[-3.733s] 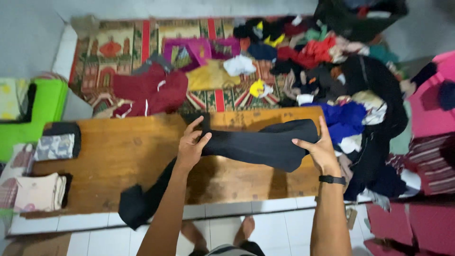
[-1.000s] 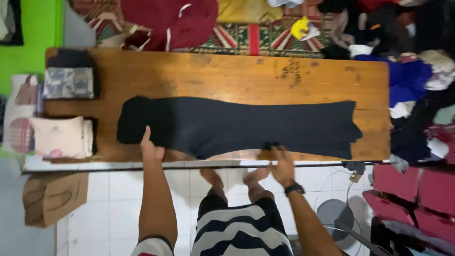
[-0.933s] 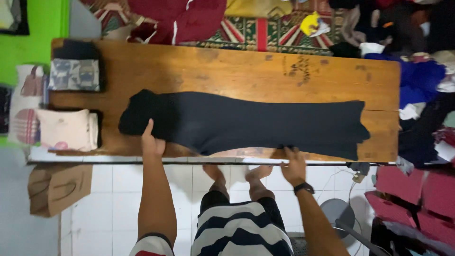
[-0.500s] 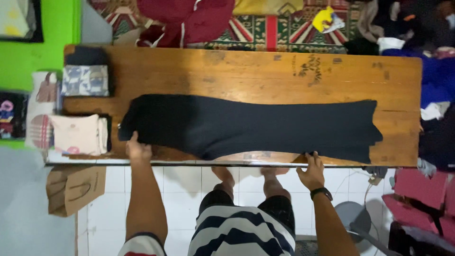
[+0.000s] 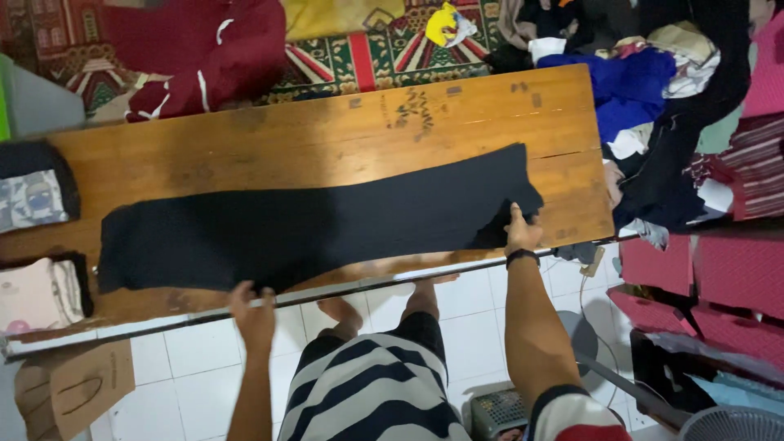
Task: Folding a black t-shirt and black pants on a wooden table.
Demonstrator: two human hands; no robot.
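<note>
A long black garment [image 5: 310, 224] lies flat along a wooden table [image 5: 327, 139], stretched from left to right. My right hand [image 5: 521, 231] grips the garment's right end near the table's front edge. My left hand [image 5: 253, 306] rests at the front edge under the garment's lower hem, fingers curled on the table rim; whether it pinches the cloth I cannot tell. A black band sits on my right wrist.
Folded clothes [image 5: 37, 294] and a patterned folded piece [image 5: 33, 200] sit at the table's left end. A dark red garment [image 5: 204, 49] lies on the patterned rug behind. A heap of mixed clothes [image 5: 653, 98] fills the right side. Pink boxes [image 5: 719, 278] stand at right.
My right hand has slid right along the hem to the garment's right end. My left hand has moved from the left end toward the middle. The view has tilted and shifted right.
</note>
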